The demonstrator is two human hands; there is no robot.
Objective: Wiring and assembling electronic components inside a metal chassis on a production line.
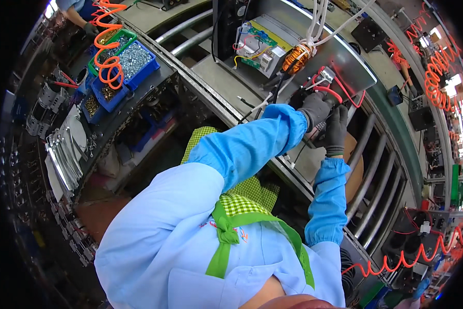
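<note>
My left hand (315,109), in a dark grey glove and blue sleeve cover, is closed just below red wires (328,93) on a metal equipment chassis. Close by on its right, my right hand (336,129), also gloved, has its fingers bent together at the same spot. What sits between the fingers is hidden. Above the hands is a small silvery part (324,76) with red leads. A copper-wound coil (296,58) with white cables stands to the left of it, beside a green circuit board (260,45) and a metal panel (352,67).
The chassis rests on a roller conveyor (366,149). Blue bins (141,64) of screws stand on a side bench at the left, under a coiled orange air hose (108,46). Bent metal brackets (61,159) lie nearer. Another person's gloved hand (91,29) is at far left.
</note>
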